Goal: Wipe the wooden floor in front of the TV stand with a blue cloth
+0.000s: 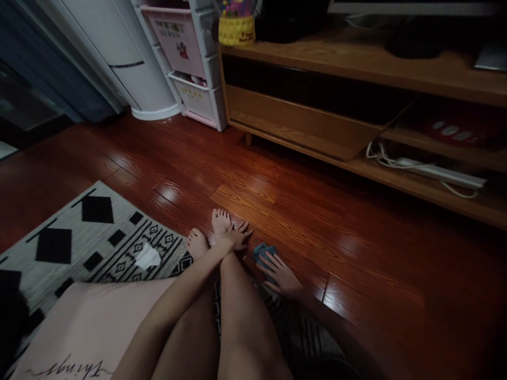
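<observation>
My left hand (238, 236) rests beside my bare foot (221, 221), palm down, fingers stretched out and apart, with nothing in it. To the right of it, my right hand (282, 277) holds a bunched blue-grey cloth (264, 252) against the reddish wooden floor (301, 227). Its fingers spread over the cloth, which pokes out past the fingertips. My left forearm crosses over my legs (247, 311). A crumpled white tissue (148, 256) lies on the patterned rug (130, 221) to the left of my feet.
Ahead stands a low wooden TV cabinet (301, 119) with a white power strip (439, 171) on its lower shelf. A yellow holder (236, 31) sits on top. White-and-pink drawers (194, 97) and a white rounded appliance (134, 79) stand at the left. Pink fabric (103, 316) lies beside my legs.
</observation>
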Available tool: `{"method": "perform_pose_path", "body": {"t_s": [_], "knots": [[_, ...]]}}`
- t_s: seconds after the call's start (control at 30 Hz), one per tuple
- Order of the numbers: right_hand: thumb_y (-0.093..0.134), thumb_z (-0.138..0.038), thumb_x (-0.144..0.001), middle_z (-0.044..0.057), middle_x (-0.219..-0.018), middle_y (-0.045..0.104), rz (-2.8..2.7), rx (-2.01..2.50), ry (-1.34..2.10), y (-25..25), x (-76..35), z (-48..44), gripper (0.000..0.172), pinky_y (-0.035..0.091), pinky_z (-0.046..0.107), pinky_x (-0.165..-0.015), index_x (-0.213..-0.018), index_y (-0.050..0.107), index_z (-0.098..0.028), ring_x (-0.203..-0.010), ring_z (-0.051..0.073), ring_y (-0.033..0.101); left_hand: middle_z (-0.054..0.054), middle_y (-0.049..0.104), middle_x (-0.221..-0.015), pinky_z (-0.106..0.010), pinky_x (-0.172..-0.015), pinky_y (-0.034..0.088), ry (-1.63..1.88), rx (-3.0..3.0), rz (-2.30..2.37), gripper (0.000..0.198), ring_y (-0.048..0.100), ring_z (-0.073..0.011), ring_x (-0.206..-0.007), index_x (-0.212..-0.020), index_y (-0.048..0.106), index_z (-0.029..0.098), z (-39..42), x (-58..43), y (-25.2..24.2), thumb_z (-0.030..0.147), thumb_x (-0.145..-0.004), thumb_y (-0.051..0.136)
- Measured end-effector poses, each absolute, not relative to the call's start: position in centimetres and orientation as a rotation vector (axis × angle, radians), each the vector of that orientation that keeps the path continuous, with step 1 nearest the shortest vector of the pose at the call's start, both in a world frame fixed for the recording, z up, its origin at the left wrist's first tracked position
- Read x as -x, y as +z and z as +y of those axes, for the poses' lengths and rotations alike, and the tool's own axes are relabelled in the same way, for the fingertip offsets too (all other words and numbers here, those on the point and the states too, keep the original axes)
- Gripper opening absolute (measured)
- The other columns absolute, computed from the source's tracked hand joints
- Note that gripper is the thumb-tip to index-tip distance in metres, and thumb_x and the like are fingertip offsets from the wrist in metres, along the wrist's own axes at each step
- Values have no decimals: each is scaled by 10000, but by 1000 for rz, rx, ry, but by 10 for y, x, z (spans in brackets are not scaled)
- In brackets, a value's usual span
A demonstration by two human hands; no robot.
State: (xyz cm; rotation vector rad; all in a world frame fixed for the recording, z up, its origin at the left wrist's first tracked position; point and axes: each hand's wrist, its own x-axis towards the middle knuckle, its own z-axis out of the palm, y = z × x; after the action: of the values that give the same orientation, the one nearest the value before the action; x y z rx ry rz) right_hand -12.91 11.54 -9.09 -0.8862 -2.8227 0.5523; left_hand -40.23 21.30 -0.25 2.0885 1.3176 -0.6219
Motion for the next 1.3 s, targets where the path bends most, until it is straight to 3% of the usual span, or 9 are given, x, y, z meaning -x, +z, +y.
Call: {"method": "perform_pose_path", "body": {"t_s": [0.1, 0.23, 0.4, 0.6, 0.77, 0.93, 1.1, 1.2, 1.3], "knots": [[487, -421, -978, 23, -1626, 341, -2800, 937, 580, -95, 66, 107, 602, 270, 497, -1209, -1556, 342, -333, -1520, 248, 232, -109, 2, -1692, -612, -1212, 155, -623, -2078, 1326, 786, 94, -307, -1548, -1575, 264, 294, 213, 402, -2, 387, -890, 637], [379, -439, -1001, 61, -1627, 336, -2369, 1621, 320, -97, -3, 151, 595, 288, 546, -1188, -1571, 323, -279, -1522, 283, 220, -102, 8, -1690, -617, -1203, 180, -612, -2085, 1327, 779, 109, -314, -1546, -1569, 274, 315, 212, 402, -3, 374, -884, 640], [302, -458, -1005, 163, -1615, 329, -1582, 2212, 36, -91, 27, 212, 646, 257, 693, -1138, -1586, 288, -177, -1511, 395, 188, -112, 0, -1690, -624, -1194, 192, -615, -2103, 1308, 790, 100, -322, -1545, -1576, 250, 317, 213, 404, -7, 399, -887, 626], [388, -379, -1005, 88, -1644, 291, -2334, 1620, 233, -85, 133, 157, 616, 244, 573, -1202, -1590, 275, -223, -1538, 312, 143, -106, -6, -1694, -646, -1186, 185, -583, -2117, 1296, 809, 117, -337, -1542, -1587, 210, 332, 214, 409, -21, 426, -890, 611], [506, -386, -968, 34, -1631, 330, -2856, 838, 592, -85, 106, 95, 636, 239, 506, -1223, -1569, 312, -309, -1522, 254, 223, -69, 41, -1700, -654, -1179, 192, -514, -2131, 1323, 845, 112, -344, -1542, -1585, 173, 395, 213, 414, -37, 435, -876, 632], [426, -417, -986, 35, -1622, 350, -2624, 1376, 468, -92, 17, 143, 586, 288, 516, -1198, -1556, 350, -311, -1513, 252, 253, -60, 60, -1700, -635, -1188, 189, -503, -2126, 1341, 823, 109, -338, -1543, -1581, 195, 396, 213, 415, -40, 438, -884, 631], [320, -416, -993, 113, -1645, 278, -1757, 2165, 65, -93, 24, 209, 656, 279, 644, -1156, -1607, 212, -210, -1515, 354, 197, -76, 1, -1698, -655, -1193, 149, -561, -2102, 1314, 794, 67, -329, -1549, -1578, 231, 352, 214, 410, -24, 433, -889, 617], [318, -380, -992, 125, -1658, 233, -1764, 2120, 61, -93, 79, 202, 673, 243, 679, -1155, -1616, 152, -190, -1524, 379, 141, -94, -15, -1695, -660, -1193, 138, -587, -2086, 1303, 788, 54, -326, -1550, -1584, 223, 324, 215, 408, -17, 411, -898, 601], [359, -344, -991, 75, -1669, 215, -2285, 1716, 227, -93, 126, 162, 670, 222, 598, -1203, -1615, 157, -211, -1543, 320, 97, -103, -21, -1694, -655, -1196, 133, -591, -2078, 1301, 802, 57, -330, -1548, -1587, 215, 317, 215, 408, -17, 408, -894, 607]]}}
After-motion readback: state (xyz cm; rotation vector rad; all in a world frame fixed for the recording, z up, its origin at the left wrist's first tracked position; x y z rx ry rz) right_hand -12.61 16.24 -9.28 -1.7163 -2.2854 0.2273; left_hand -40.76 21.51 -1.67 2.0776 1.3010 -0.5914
